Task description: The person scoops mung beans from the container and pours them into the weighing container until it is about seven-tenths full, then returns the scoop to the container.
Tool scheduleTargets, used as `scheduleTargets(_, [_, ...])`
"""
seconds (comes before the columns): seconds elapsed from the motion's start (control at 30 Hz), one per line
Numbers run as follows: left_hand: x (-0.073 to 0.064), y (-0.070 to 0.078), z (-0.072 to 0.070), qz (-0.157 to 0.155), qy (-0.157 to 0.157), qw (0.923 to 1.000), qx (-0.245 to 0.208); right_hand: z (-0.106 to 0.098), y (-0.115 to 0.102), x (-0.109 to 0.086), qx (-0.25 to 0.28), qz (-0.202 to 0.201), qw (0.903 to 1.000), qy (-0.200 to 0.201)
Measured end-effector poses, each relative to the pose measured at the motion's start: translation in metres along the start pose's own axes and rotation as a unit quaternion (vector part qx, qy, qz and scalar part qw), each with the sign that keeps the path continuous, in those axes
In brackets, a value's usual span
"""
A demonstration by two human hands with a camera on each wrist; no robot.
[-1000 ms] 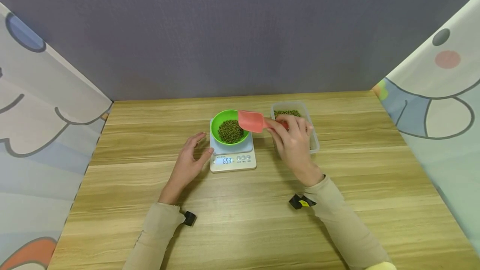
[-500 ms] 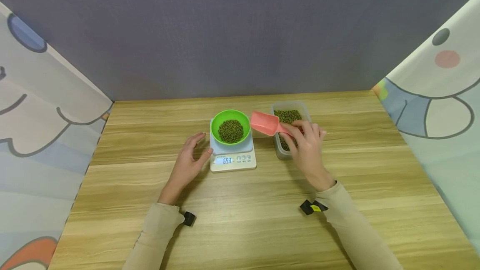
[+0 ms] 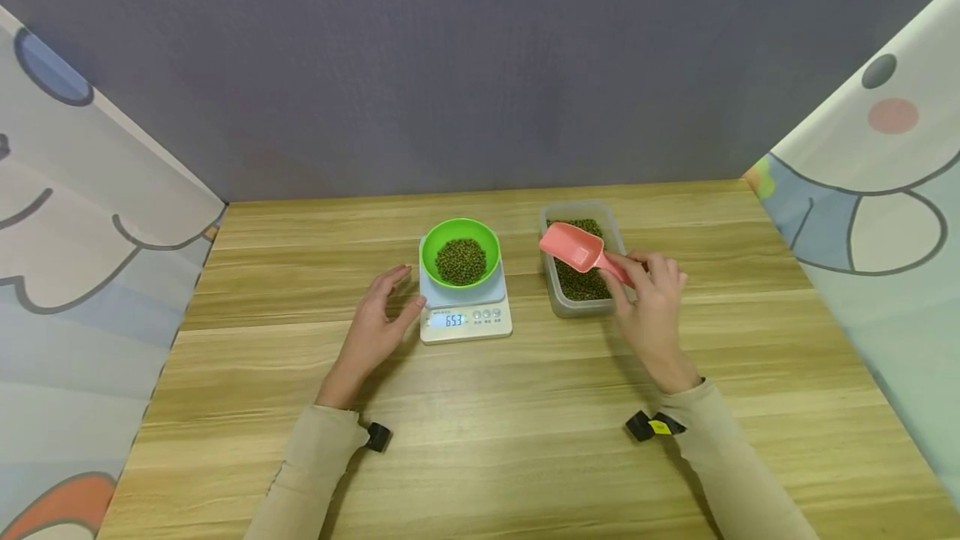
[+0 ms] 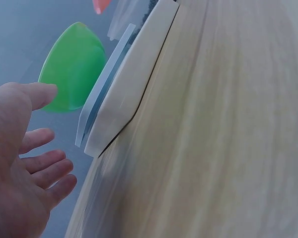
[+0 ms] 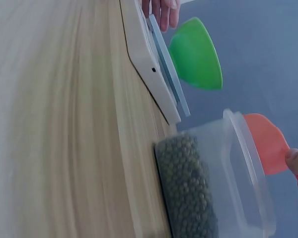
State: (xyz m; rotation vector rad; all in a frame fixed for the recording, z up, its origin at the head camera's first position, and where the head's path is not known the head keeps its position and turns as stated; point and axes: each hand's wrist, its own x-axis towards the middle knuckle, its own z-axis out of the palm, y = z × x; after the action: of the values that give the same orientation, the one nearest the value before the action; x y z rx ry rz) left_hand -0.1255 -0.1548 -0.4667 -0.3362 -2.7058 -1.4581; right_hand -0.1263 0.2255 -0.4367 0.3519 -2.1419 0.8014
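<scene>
Partly hidden beans (image 3: 581, 285), scoop (image 3: 573, 246) above, handle (image 3: 613, 269) half-covered

The counter (image 3: 495, 448) is yellow-brown wood with darker stripes running from side to side. Behind it stands a plain, dark gray wall (image 3: 480, 65). A pale picture sheet (image 3: 60, 165) hangs on the left, with a blue oval (image 3: 52, 67) near the top and an orange-red shape (image 3: 67, 500) low down. The right sheet (image 3: 907, 332) has a gray spot (image 3: 879, 72) above a pink spot (image 3: 893, 117).
</scene>
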Motion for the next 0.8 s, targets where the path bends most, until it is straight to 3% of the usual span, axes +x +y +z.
scheduleTargets(0.4, [0.000,-0.001,0.001,-0.002,-0.001,1.0000,0.003,-0.015,0.015,-0.006,-0.037,0.022,0.9985,-0.035])
scheduleTargets(0.8, [0.001,-0.002,-0.001,0.000,0.001,1.0000,0.001,-0.022,0.015,-0.008,-0.061,0.030,0.9942,-0.084])
